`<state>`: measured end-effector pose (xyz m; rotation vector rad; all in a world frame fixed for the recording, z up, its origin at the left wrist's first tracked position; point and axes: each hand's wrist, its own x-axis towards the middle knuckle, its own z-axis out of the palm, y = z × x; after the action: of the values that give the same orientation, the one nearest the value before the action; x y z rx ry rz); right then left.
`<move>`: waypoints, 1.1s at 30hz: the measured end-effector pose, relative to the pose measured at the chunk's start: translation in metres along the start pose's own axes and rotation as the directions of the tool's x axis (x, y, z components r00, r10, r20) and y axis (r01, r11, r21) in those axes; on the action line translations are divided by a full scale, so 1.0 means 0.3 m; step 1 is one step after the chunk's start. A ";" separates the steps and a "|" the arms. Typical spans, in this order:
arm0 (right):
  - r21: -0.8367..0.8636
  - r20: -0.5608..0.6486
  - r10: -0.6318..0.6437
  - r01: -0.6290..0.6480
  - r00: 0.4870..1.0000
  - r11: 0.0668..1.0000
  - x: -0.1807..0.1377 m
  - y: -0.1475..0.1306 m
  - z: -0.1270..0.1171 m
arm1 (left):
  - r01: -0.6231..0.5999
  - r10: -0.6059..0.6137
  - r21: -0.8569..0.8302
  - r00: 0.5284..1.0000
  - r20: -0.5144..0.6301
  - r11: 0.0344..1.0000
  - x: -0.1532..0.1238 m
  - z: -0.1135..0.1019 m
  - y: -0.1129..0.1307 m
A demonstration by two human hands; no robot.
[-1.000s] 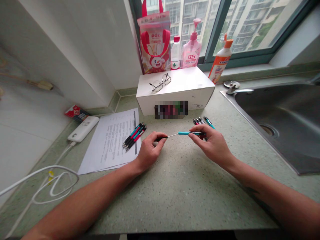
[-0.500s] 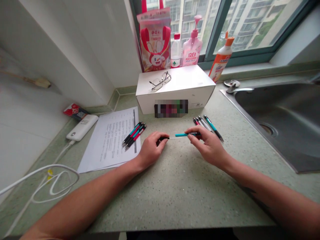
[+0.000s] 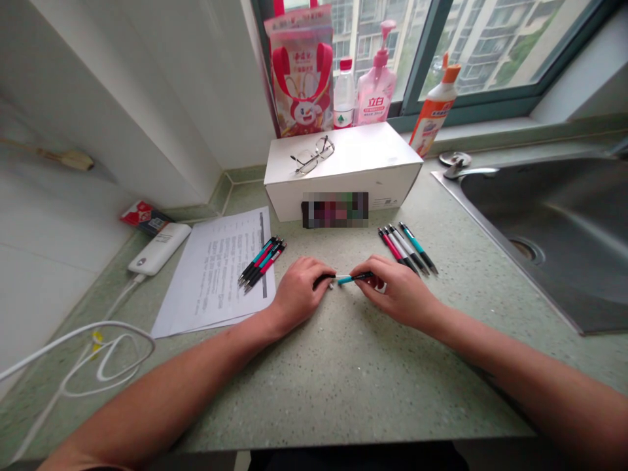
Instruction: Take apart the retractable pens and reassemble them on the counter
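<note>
While both hands sit low on the green countertop, the left hand pinches a black tip piece between thumb and fingertips, and the right hand pinches a teal pen barrel. The two parts lie almost end to end at mid-counter. A bundle of pens lies on the printed sheet just left of the left hand. A row of pens lies just beyond the right hand, a white box bearing glasses stands farther off, and the sink is at right.
</note>
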<state>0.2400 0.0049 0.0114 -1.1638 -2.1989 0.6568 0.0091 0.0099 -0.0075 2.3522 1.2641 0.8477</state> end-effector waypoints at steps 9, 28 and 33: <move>-0.217 0.051 -0.014 0.025 0.999 0.976 0.004 0.025 -0.009 | 0.018 -0.019 0.048 1.000 0.005 0.999 0.000 -0.003 0.010; -0.260 0.024 -0.054 0.058 0.998 0.964 0.010 0.032 0.007 | 0.089 -0.091 -0.021 0.990 -0.110 0.996 -0.003 -0.007 0.010; -0.265 -0.160 -0.111 0.066 0.981 0.962 0.005 0.009 0.000 | -0.006 0.000 -0.050 0.992 -0.126 0.999 -0.005 -0.012 0.017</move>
<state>0.2408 0.0076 0.0099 -1.1915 -2.2177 0.2237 0.0093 0.0059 -0.0025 2.2932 1.2728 1.0313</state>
